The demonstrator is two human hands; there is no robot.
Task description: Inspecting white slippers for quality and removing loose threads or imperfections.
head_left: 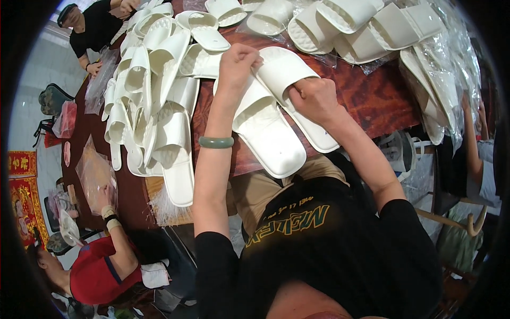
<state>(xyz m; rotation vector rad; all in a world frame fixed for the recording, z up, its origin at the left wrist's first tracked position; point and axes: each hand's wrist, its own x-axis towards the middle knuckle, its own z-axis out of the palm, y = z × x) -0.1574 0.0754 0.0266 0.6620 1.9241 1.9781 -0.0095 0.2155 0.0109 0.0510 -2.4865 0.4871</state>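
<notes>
Two white slippers lie side by side on the reddish-brown table in front of me, toes pointing away. My right hand [317, 102] is closed at the opening of the right slipper [289, 69], its fingers partly inside under the strap. At the toe end, my left hand [239, 66] is closed, with fingertips beside the right slipper's edge; what they pinch, if anything, is hidden. The left slipper [273, 141] lies under my left wrist, its heel toward me. A green bangle [215, 142] circles my left forearm.
A heap of white slippers [154, 95] stands close on the left. More slippers [393, 26], some in clear plastic, lie at the back right. A person in red [103, 271] handles a plastic bag [94, 173]; a person in black [95, 26] is at the far left.
</notes>
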